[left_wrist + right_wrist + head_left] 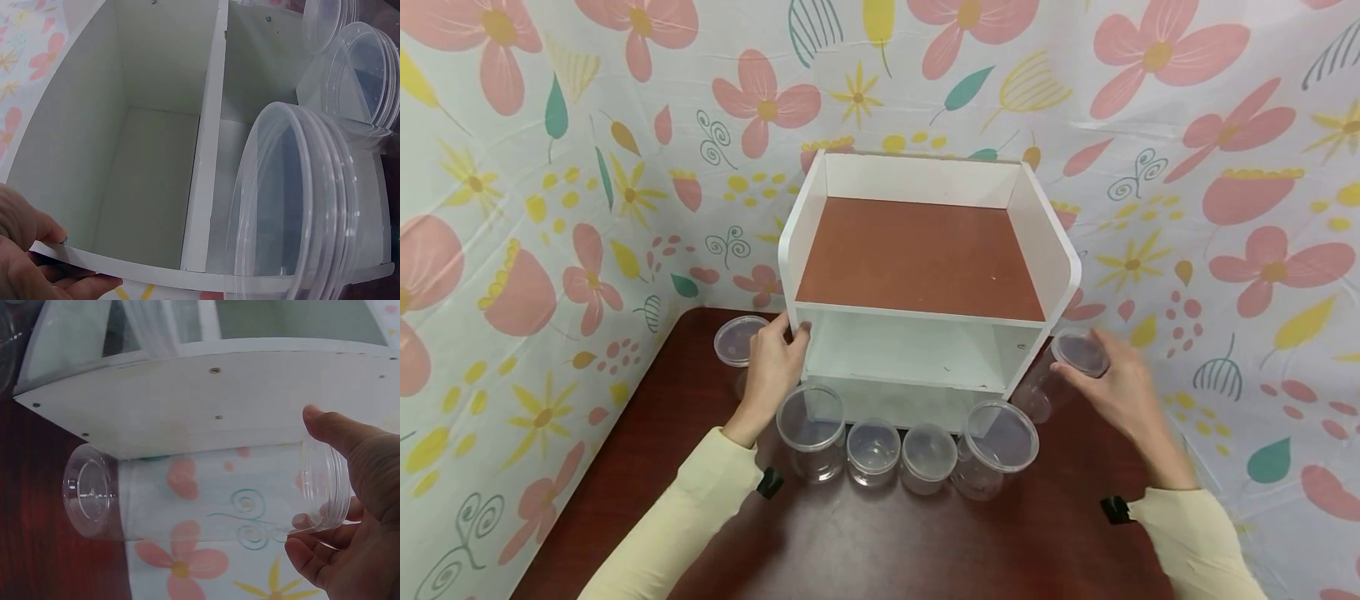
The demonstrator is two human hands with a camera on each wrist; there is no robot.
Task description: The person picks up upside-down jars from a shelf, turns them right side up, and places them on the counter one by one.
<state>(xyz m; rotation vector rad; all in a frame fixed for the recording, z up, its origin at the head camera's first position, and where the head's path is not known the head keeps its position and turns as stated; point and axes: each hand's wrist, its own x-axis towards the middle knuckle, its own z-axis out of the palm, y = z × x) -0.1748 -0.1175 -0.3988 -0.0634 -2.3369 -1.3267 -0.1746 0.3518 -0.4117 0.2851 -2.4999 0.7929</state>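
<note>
A white shelf unit (917,350) with a brown top board stands on the dark red table. At its left side panel, my left hand (777,354) pinches the front edge, thumb on the inner face and fingers outside, as the left wrist view shows. To the right of the unit, my right hand (1112,379) grips a tall clear plastic jar (206,494) around its lid end. The jar stands close beside the right side panel (187,400), its base on or near the table; contact is unclear. It looks see-through with nothing inside.
In front of the unit stand a large lidded jar (811,429), two small jars (872,454) and another large jar (1000,442). One more jar (737,342) is left of the unit, partly behind my left hand. Floral cloth (647,150) hangs behind and at both sides.
</note>
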